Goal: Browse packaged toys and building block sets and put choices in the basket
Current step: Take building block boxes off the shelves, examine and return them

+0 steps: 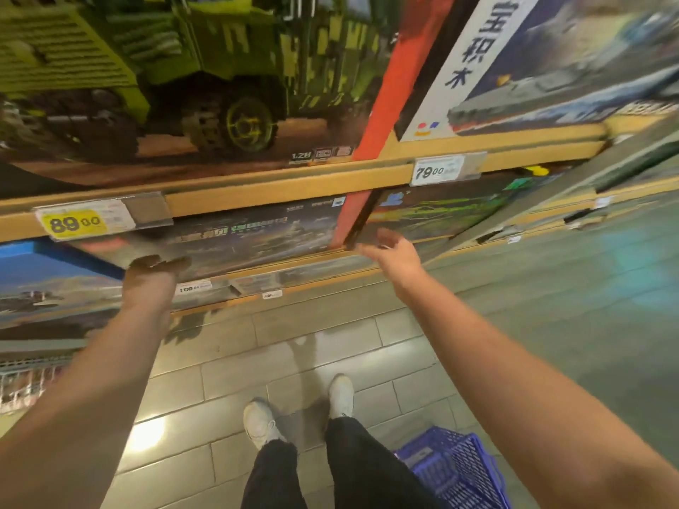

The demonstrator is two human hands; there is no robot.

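Head view: large dark cardboard building-block box [250, 236] with red side edge, on lower wooden shelf. Left hand [156, 268] at box's lower left edge, fingers blurred, grasp unclear. Right hand [393, 251] at box's lower right corner, fingers loosely spread, touching edge. Blue plastic lattice basket [459, 468] on grey tiled floor [294, 354], well below right hand, beside white shoes [340, 394].

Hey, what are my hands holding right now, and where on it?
Both hands are on the dark building block box on the middle shelf: left hand at its lower left edge, right hand at its lower right corner. Motion blur hides whether fingers grip.
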